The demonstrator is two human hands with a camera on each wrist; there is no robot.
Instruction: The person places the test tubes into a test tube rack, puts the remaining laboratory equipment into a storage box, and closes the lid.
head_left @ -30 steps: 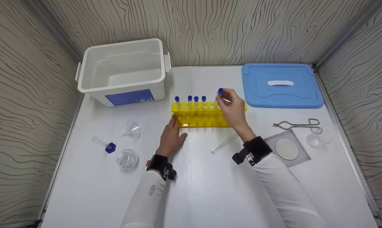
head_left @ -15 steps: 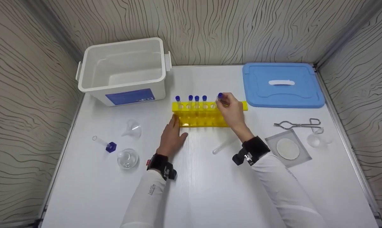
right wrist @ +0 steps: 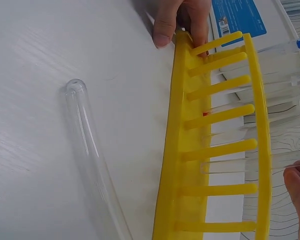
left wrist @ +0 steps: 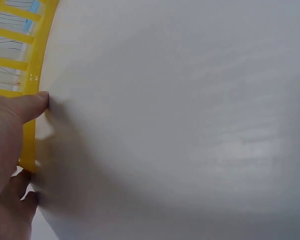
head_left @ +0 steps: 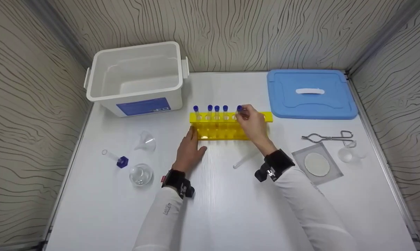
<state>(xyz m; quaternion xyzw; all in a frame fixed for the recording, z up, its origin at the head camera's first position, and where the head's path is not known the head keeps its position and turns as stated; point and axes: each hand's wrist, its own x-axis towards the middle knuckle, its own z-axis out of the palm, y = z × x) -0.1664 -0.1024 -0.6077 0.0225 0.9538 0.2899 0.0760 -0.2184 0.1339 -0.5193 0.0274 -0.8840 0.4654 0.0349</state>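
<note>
A yellow test tube rack (head_left: pixel 220 134) stands mid-table, with several blue-capped tubes (head_left: pixel 217 108) upright in its left part. My left hand (head_left: pixel 188 151) grips the rack's left end; in the left wrist view, the thumb (left wrist: pixel 35 103) lies on the base edge and other fingers are round the end. Near the right part of the rack, my right hand (head_left: pixel 255 125) pinches another blue-capped tube (head_left: pixel 239 108) close under its cap. That tube's lower end is inside the rack in the right wrist view. An uncapped glass test tube (right wrist: pixel 92 150) lies before the rack.
At back left stands a white bin (head_left: pixel 140 96); a blue lid (head_left: pixel 311 99) lies at back right. Tongs (head_left: pixel 326 138), a gauze mat (head_left: pixel 316 164) and a small glass vessel (head_left: pixel 345 154) are at right. A funnel (head_left: pixel 146 142), cylinder (head_left: pixel 121 162) and glass flask (head_left: pixel 140 175) are at left.
My right hand has lowered the blue-capped tube into the rack and shifted slightly left, bringing the tube more upright. The left hand has kept its place on the rack.
</note>
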